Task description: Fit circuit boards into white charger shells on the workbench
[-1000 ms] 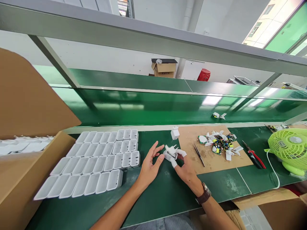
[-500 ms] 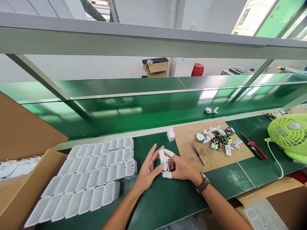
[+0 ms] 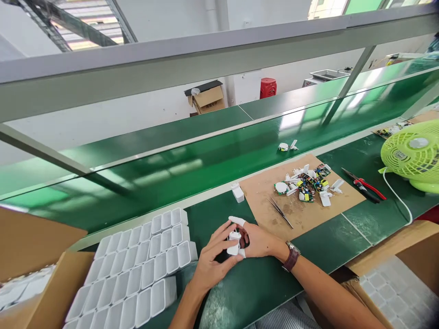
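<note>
Between both hands, over the green bench, is a small white plastic housing (image 3: 233,243), partly covered by fingers. My left hand (image 3: 213,257) closes on it from the left, fingers across its top and thumb below. My right hand (image 3: 258,240), with white finger cots on thumb and index finger and a watch at the wrist, grips it from the right. Another white housing (image 3: 238,193) stands just beyond the hands. To the right, tweezers (image 3: 280,212) lie on a brown board (image 3: 254,194) beside a pile of circuit boards (image 3: 310,185) with white plastic parts.
Rows of open white housings (image 3: 130,274) fill the left of the bench, next to a cardboard box (image 3: 65,278). Red-handled pliers (image 3: 365,187) and a green fan (image 3: 411,155) are at right. One assembly (image 3: 287,146) sits on the green belt (image 3: 219,160). An open carton (image 3: 394,242) stands lower right.
My left fingers have folded over the white housing, and its upright white flap no longer shows. The view has tilted and shifted.
</note>
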Demonstrator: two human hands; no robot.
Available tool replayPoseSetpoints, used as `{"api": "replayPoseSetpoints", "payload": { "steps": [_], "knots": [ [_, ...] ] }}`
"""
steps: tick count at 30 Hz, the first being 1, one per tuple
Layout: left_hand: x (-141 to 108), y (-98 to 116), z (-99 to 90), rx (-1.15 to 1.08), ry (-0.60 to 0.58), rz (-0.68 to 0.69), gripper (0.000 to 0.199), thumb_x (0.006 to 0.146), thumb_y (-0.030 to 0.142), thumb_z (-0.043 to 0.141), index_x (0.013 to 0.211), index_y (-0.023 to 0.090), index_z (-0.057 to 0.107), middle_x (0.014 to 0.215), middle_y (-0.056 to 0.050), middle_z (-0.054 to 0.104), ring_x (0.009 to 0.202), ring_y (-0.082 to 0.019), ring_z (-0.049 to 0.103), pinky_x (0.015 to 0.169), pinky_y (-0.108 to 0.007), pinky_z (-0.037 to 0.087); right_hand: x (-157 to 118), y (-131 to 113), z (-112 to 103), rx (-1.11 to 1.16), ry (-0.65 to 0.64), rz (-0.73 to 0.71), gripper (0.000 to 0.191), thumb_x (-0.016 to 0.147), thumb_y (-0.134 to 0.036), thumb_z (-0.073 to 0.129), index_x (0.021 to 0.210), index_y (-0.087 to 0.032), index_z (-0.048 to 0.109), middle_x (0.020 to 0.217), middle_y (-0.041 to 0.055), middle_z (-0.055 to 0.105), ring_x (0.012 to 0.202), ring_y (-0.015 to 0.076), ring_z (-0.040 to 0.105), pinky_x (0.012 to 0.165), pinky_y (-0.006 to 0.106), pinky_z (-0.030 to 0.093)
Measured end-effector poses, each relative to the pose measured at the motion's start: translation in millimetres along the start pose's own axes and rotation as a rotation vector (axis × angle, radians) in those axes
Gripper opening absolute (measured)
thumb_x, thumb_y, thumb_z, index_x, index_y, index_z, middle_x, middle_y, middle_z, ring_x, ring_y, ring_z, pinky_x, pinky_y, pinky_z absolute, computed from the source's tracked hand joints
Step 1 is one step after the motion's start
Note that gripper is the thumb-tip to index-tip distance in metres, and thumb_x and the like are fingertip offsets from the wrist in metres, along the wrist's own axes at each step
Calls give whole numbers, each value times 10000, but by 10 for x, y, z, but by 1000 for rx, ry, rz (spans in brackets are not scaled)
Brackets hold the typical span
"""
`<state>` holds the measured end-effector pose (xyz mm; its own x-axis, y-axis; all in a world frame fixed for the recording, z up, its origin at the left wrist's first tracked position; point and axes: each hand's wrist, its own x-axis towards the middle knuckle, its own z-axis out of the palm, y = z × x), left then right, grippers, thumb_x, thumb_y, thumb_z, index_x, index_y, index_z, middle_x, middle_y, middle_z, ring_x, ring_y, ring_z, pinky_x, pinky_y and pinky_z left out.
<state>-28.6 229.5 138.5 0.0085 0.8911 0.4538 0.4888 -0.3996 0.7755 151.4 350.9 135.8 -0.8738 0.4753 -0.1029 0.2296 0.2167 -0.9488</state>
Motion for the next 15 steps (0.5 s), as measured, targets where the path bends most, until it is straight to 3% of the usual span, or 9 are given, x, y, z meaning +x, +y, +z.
{"api": "replayPoseSetpoints", "payload": {
  "steps": [3, 9, 15],
  "knots": [
    [13, 29, -29, 63, -94, 50, 340, 921, 212, 745, 1253, 279, 721, 1417, -124, 665, 1392, -306, 577, 1114, -531, 541, -3, -34, -19, -3, -40, 45, 1080, 733, -296, 853, 1633, -188, 267, 924, 19, 688, 819, 208, 664, 755, 348, 560],
    [-12, 58, -13, 216, 94, -19, 216, 881, 205, 781, 1095, 238, 767, 1333, -106, 722, 1124, -250, 755, 977, -394, 647, -11, -19, -7, -29, -17, -7, 1049, 746, -274, 823, 1634, -201, 270, 874, -4, 678, 789, 195, 656, 740, 326, 542],
    [-17, 4, -90, 200, -103, -75, 307, 956, 259, 696, 1257, 302, 740, 1414, -79, 671, 1244, -266, 694, 1066, -425, 588, 4, 1, -5, -47, -21, -18, 1063, 748, -325, 844, 1634, -205, 268, 885, -1, 683, 774, 192, 652, 704, 310, 532]
  ]
}}
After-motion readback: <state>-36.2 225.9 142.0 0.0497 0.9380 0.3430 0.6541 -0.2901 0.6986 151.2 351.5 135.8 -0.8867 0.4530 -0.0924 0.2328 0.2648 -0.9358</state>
